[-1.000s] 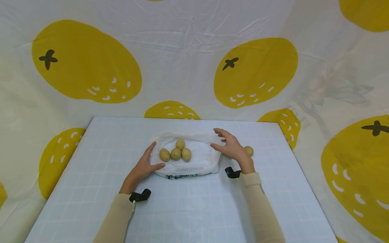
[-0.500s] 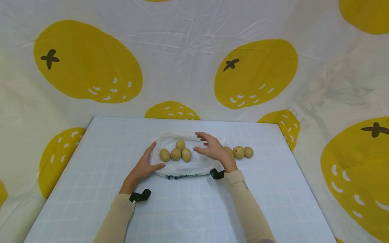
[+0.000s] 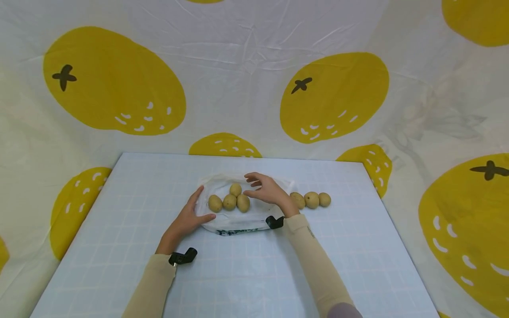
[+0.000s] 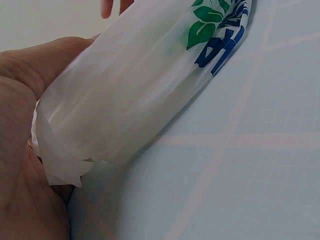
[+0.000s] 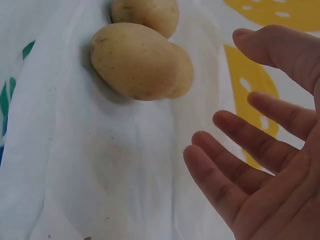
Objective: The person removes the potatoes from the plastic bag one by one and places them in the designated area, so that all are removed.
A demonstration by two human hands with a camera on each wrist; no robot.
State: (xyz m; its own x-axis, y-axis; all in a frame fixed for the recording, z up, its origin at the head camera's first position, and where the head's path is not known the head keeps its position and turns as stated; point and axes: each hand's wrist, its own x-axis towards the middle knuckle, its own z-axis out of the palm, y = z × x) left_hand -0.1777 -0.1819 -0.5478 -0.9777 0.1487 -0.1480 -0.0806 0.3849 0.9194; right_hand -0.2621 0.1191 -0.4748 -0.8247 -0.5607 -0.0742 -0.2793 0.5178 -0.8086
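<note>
A white plastic bag (image 3: 234, 223) with green and blue print lies spread with its mouth open on the table. Several potatoes (image 3: 229, 202) rest clustered inside its left half. My left hand (image 3: 186, 219) holds the bag's left end, thumb over the front rim and fingers around the back; in the left wrist view the bag's wall (image 4: 120, 100) hides the thumb tip. My right hand (image 3: 268, 192) hovers over the bag's right half, fingers apart and holding nothing. In the right wrist view the nearest potato (image 5: 135, 62) is apart from the fingertips.
Three potatoes (image 3: 312, 200) sit in a row on the table to the right of the bag, behind the right wrist. The pale checked table (image 3: 246, 274) ends at a fabric backdrop (image 3: 238, 97) with a yellow fruit print.
My right hand has moved left from the bag's right edge to above its inside, uncovering the three potatoes on the right. The left hand and the bagged potatoes stay put.
</note>
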